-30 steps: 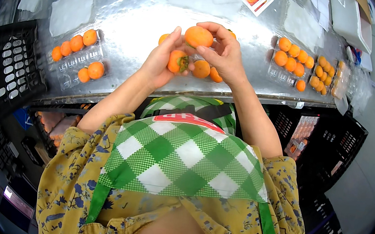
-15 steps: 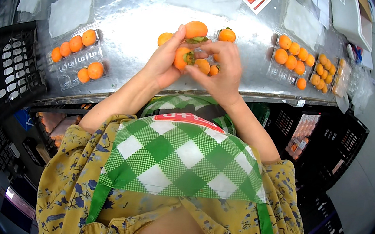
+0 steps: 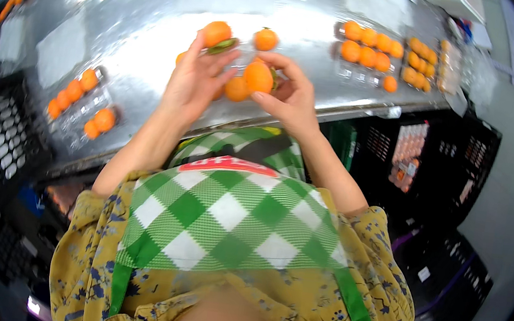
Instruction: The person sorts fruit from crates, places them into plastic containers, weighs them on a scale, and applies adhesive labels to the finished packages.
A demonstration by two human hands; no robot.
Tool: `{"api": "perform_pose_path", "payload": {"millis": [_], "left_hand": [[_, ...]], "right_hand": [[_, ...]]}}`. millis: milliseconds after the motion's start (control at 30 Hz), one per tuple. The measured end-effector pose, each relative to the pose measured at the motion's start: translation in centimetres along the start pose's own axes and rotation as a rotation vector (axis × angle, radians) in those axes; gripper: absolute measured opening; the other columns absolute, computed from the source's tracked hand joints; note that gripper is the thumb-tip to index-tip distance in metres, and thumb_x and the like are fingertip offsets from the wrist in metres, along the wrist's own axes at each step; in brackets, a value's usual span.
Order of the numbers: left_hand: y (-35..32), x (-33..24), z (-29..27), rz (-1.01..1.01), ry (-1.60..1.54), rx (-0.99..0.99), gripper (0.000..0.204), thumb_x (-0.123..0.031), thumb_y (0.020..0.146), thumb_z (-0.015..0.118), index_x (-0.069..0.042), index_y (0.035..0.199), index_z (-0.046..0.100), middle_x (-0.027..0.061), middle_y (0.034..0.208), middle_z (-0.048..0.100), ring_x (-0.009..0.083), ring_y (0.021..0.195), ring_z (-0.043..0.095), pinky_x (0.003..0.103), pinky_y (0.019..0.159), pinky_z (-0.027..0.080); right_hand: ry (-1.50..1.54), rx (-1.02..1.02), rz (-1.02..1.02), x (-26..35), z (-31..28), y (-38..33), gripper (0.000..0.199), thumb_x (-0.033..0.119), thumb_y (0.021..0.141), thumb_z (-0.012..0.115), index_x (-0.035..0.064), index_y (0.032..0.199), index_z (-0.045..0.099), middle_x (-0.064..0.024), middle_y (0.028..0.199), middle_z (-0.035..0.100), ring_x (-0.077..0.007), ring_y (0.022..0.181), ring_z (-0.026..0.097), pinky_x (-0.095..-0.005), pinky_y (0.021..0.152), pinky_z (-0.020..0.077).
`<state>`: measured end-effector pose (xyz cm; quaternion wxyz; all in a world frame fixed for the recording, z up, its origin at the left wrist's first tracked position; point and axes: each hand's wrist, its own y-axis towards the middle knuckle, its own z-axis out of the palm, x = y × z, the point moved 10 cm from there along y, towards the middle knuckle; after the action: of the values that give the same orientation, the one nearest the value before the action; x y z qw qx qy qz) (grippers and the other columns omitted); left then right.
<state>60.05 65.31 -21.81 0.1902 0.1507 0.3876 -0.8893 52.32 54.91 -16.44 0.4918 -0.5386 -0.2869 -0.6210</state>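
In my left hand (image 3: 190, 78) an orange persimmon (image 3: 217, 33) rests at the fingertips, thumb along its side, green leafy cap turned toward me. My right hand (image 3: 293, 97) grips a second persimmon (image 3: 259, 78) between thumb and fingers; its leafy cap faces the right palm. Below and behind that fruit, a loose persimmon (image 3: 236, 89) lies on the metal table (image 3: 149, 44). Another persimmon (image 3: 265, 39) sits farther back with its cap up. One more is partly hidden by my left hand.
At left, a clear plastic tray (image 3: 75, 114) is partly filled with persimmons, near a black crate (image 3: 6, 136). A filled-up row tray (image 3: 357, 78) and smaller fruit packs (image 3: 419, 64) lie at right. Beside them is a loose persimmon (image 3: 389, 84). Black crates (image 3: 444, 151) stand below the table's right edge.
My hands have moved apart. The persimmon that was between both hands is now in my right hand, turned so its cap faces right. The whole view has shifted and tilted.
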Motion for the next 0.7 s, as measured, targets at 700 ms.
{"api": "perform_pose_path", "payload": {"millis": [700], "left_hand": [[1.6,8.9,8.2,-0.114,0.370,0.188,0.051,-0.020,0.085,0.060,-0.002,0.129,0.041,0.0122,0.115,0.054,0.0265,0.103,0.057,0.036,0.088,0.049]], "right_hand": [[0.025,-0.247,0.037,0.6,-21.9,-3.2,0.049,0.002,0.076,0.066,0.0060,0.117,0.041,-0.0102,0.105,0.056,-0.0180,0.093,0.059,-0.0315,0.082,0.0494]]}}
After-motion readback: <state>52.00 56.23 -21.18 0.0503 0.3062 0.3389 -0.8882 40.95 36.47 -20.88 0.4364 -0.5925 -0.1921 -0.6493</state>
